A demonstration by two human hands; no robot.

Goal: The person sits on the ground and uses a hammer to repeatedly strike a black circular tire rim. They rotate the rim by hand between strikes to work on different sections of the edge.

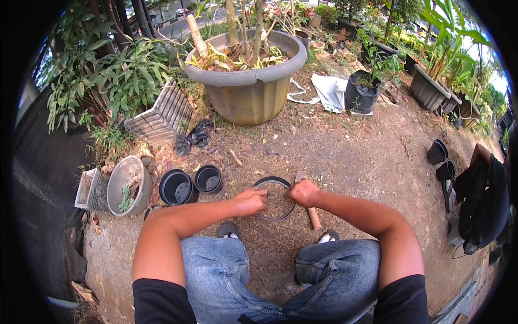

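A round black plastic pot (274, 218) stands on the ground between my feet, its dark rim seen from above with brown soil-like material inside. My left hand (251, 201) is at its left side, fingers curled in over the rim. My right hand (304, 193) is closed at the upper right of the same rim. Beside the pot, partly under my right hand, is a hand tool with a wooden handle (314, 218) and a flat blade (301, 176). My hand hides its middle.
Two black pots (177, 187) (209, 179) and a grey planter (129, 186) stand to the left. A large potted tree (247, 100) rises ahead, with a black plant bag (361, 93) to its right. Small black pots (437, 152) and dark cloth (482, 200) are at the right.
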